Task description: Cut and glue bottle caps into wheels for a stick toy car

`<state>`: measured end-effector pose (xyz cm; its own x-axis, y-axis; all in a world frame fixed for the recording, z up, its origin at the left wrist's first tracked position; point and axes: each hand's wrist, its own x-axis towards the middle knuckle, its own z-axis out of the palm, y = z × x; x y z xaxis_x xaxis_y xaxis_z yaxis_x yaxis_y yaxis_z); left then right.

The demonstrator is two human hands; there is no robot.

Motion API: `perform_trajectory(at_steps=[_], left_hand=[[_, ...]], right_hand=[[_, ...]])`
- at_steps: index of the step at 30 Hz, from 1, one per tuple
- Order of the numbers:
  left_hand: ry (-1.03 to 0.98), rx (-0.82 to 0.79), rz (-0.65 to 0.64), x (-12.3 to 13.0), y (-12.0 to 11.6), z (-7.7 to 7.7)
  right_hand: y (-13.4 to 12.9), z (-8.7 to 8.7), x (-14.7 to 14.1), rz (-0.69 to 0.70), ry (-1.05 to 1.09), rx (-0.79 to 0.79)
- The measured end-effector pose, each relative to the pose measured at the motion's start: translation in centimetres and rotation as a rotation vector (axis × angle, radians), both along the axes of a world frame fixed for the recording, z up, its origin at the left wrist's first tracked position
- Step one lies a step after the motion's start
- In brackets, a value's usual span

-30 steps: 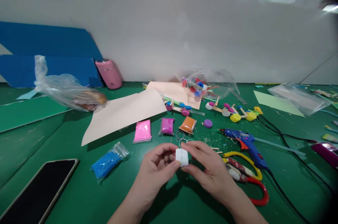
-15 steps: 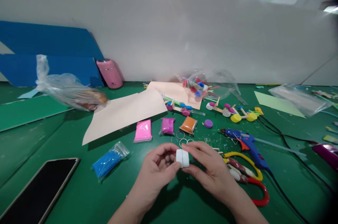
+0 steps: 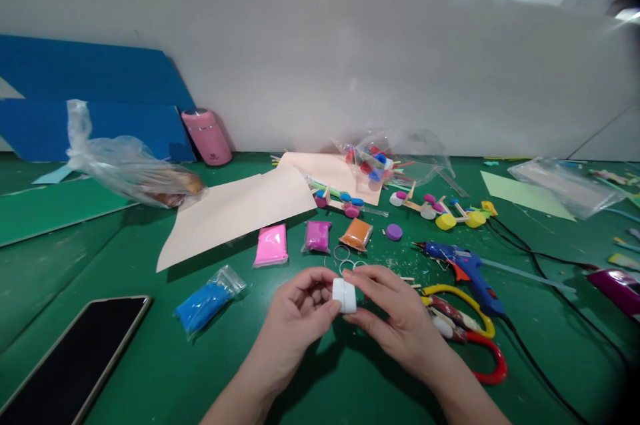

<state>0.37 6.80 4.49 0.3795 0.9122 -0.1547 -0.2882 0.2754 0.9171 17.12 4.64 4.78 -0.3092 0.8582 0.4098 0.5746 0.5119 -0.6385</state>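
Note:
Two white bottle caps [image 3: 344, 295], pressed together with a seam between them, are held just above the table. My left hand [image 3: 300, 315] pinches the left side between thumb and fingers. From the right, my right hand [image 3: 395, 318] grips the other side with its fingertips. Thin plastic rings [image 3: 342, 253] lie just beyond the hands. Past them is a purple bottle cap [image 3: 394, 232], beside packets of orange clay [image 3: 357, 234], purple clay [image 3: 317, 237] and pink clay [image 3: 271, 245].
A blue glue gun [image 3: 463, 268] and red-and-yellow-handled scissors [image 3: 493, 358] lie to the right. Small stick-and-cap models [image 3: 427, 211] stand behind. At left are a phone [image 3: 75, 358], a blue clay packet [image 3: 205, 305] and a paper sheet [image 3: 240, 218]. A pink flask [image 3: 207, 138] leans by the wall.
Both hands keep their hold on the white caps, which look almost unchanged. The whole view has shifted slightly, so things appear a little higher.

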Motion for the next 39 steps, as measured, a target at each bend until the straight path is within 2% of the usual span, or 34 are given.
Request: perform_trajectory(at_steps=[13,34,39], left_hand=[[-0.007,0.012,0.004,0.06,-0.01,0.04],[0.011,0.051,-0.008,0.25,0.06,0.32],[0.044,0.148,0.018,0.22,0.0,0.21]], right_hand=[[-0.11,-0.21,-0.29,-0.019,0.03,0.047],[-0.01,-0.23,-0.46,-0.009,0.087,-0.032],[-0.29,-0.34,-0.46,-0.008,0.129,-0.052]])
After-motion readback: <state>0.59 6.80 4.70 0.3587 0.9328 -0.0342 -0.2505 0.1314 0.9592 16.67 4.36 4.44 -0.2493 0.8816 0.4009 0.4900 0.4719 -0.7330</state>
